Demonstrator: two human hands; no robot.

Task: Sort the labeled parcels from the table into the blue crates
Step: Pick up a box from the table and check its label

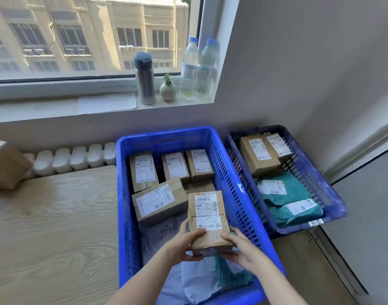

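While left hand (184,244) and right hand (243,249) are gripping the cardboard parcel (207,216) over the blue crate (124,194), I'm aiming it flat.

Both forearms bare, coming in from the lower edge and converging forward. Left hand (183,244): thumb laid on the top face of 1 parcel (207,216), fingers (192,257) curled beneath its near left corner. Right hand (243,249): thumb on top, fingers wrapped under the near right corner. Parcel is gripped between the 2 sets of fingers and extends away beyond the fingertips.
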